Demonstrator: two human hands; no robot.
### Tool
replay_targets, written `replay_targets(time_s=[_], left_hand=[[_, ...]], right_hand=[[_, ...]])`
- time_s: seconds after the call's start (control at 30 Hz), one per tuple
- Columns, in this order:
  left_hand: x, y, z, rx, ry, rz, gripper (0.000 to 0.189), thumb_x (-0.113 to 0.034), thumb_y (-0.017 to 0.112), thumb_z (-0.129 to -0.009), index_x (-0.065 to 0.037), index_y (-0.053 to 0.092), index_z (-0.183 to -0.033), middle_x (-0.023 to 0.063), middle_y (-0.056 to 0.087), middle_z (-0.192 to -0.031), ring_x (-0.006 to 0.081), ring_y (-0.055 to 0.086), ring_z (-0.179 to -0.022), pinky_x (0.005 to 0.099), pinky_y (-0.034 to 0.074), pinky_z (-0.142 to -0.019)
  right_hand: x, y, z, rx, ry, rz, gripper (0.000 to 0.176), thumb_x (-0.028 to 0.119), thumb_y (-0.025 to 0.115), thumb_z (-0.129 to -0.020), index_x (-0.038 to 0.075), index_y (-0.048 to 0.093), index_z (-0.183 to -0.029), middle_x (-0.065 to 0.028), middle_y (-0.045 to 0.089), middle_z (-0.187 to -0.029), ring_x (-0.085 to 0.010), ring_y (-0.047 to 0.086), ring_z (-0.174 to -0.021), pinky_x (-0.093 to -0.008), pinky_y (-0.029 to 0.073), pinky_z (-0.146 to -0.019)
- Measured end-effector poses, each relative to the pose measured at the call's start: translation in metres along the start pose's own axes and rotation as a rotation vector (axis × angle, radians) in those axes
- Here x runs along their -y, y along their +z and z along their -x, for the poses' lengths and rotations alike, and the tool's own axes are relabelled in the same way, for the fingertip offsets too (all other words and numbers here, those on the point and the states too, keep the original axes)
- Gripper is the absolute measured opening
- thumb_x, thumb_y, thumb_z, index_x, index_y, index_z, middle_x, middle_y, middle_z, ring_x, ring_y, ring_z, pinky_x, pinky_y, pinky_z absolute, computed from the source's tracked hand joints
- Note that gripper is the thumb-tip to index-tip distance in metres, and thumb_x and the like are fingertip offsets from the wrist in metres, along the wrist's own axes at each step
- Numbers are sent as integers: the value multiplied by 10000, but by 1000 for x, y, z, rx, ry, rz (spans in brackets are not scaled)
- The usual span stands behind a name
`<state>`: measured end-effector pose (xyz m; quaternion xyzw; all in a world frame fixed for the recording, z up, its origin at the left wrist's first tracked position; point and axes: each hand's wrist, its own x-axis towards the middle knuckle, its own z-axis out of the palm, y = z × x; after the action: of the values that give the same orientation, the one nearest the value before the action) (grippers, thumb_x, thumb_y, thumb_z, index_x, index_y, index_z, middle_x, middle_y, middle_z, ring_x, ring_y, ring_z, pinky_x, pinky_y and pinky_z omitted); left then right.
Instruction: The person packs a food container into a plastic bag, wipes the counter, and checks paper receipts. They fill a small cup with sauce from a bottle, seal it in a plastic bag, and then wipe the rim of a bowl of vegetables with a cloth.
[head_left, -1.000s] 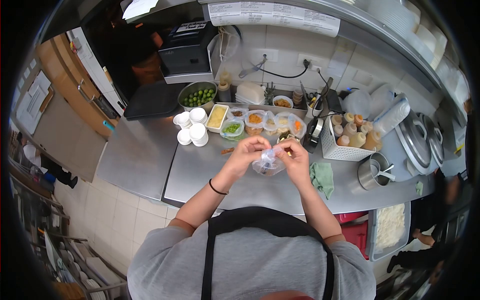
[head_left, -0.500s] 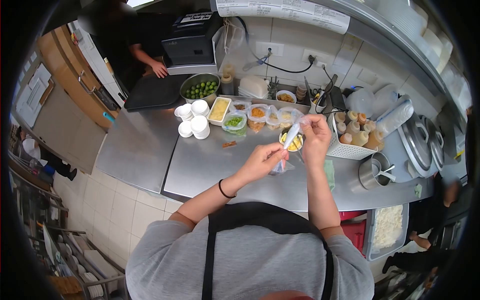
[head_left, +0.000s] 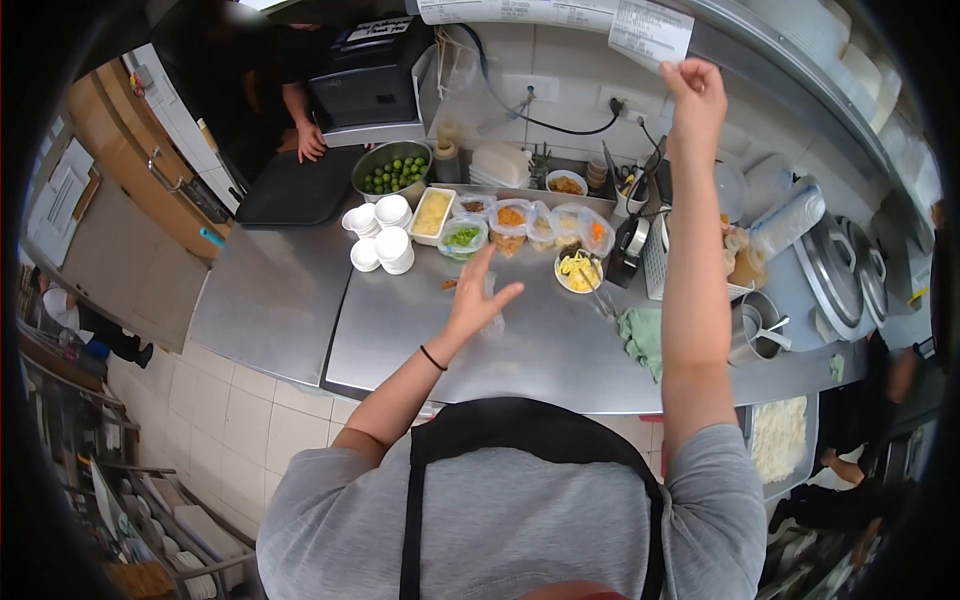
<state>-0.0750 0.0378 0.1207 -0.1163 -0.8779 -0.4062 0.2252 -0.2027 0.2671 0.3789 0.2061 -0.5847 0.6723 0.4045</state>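
Observation:
My right hand (head_left: 697,100) is raised to the shelf edge, fingertips pinching the lower edge of a printed paper slip (head_left: 650,32). My left hand (head_left: 470,302) hovers over the steel counter with fingers spread and nothing gripped. Beside and partly behind it is a clear plastic bag (head_left: 495,318), mostly hidden. A small brown packet or stick (head_left: 449,284) lies near its fingers. To the right stands a white bowl (head_left: 578,286) of yellow strips and dark bits, with metal tongs (head_left: 603,300) leaning in it. Bags of chopped greens (head_left: 463,238) and orange bits (head_left: 511,217) stand behind.
White cup stacks (head_left: 394,250), a tray of yellow food (head_left: 433,216) and a bowl of green limes (head_left: 396,177) stand left. A green cloth (head_left: 641,340), sauce bottles and a metal pot (head_left: 752,335) are right. Another person's hand (head_left: 311,142) rests near the printer.
My right hand has risen from the counter to the paper slip, which now hangs lower. My left hand has let go of the small plastic bag, moved left and opened.

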Motion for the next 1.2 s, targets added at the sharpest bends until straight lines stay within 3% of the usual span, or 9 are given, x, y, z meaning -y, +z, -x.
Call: replay_targets(time_s=[0.1, 0.17, 0.27, 0.5, 0.6, 0.7, 0.83, 1.0, 1.2], left_hand=[[-44, -27, -31, -72, 85, 241, 605, -289, 648, -763, 6, 402, -1231, 207, 405, -1271, 322, 395, -1163, 384, 327, -954], [-64, -34, -43, -71, -27, 971, 526, -273, 613, -806, 5, 426, -1210, 147, 454, -1240, 240, 422, -1139, 348, 328, -947], [-48, -24, -47, 140, -339, 1015, 296, -146, 521, -873, 21, 507, -1117, 57, 582, -1024, 92, 532, -907, 239, 416, -792], [-34, -26, -22, 74, -434, 928, 236, -97, 490, -880, 30, 534, -1073, 73, 602, -991, 112, 569, -861, 244, 447, -768], [-36, -21, -16, 86, -439, 975, 252, -86, 490, -876, 32, 512, -1097, 84, 589, -1028, 117, 560, -903, 248, 441, -789], [-44, -22, -13, 80, -460, 1031, 270, -72, 492, -870, 28, 487, -1121, 97, 574, -1061, 131, 554, -940, 259, 438, -814], [-33, -33, -11, 94, -499, 1212, 327, -27, 482, -851, 5, 425, -1171, 122, 539, -1125, 181, 543, -1014, 305, 438, -866], [-28, -50, -16, 81, -601, 1353, 305, -48, 444, -872, 40, 413, -1162, 139, 524, -1137, 217, 536, -1034, 326, 440, -881], [-31, -33, -26, 133, -642, 1461, 316, -121, 441, -894, 51, 417, -1157, 135, 521, -1144, 210, 530, -1038, 334, 424, -898]], right_hand=[[-11, -6, 68, 13, 182, -126, 173, 5, 635, -727, 71, 484, -778, 10, 507, -737, -73, 478, -695, -201, 395, -651], [-36, -13, 139, 230, 312, 52, 178, -37, 602, -722, 80, 496, -802, -2, 542, -748, -88, 518, -691, -221, 421, -634], [-59, -22, 241, 486, 601, -62, 76, 44, 594, -773, 50, 528, -810, -32, 577, -769, -113, 559, -736, -239, 444, -668], [-188, -184, 247, 19, 506, 1028, 230, 140, 564, -788, 18, 581, -982, -157, 598, -902, -248, 591, -774, -357, 487, -672], [-199, -177, 226, -267, 1143, 324, 267, 164, 552, -801, 18, 552, -1025, -145, 580, -915, -299, 585, -781, -403, 510, -607], [-232, -182, 207, -304, 1415, 150, 294, 179, 546, -809, 25, 525, -1059, -118, 559, -948, -319, 577, -757, -430, 514, -539], [-228, -177, 200, -344, 1456, 204, 277, 193, 551, -805, 21, 534, -1022, -106, 554, -939, -286, 573, -774, -414, 516, -622], [-217, -193, 268, -483, 886, -256, 152, 158, 531, -840, 67, 532, -961, -57, 544, -890, -202, 556, -671, -325, 489, -617], [-216, -215, 279, -288, 1148, -11, 115, 142, 549, -832, 29, 572, -838, -23, 542, -684, -122, 496, -533, -226, 393, -458]])
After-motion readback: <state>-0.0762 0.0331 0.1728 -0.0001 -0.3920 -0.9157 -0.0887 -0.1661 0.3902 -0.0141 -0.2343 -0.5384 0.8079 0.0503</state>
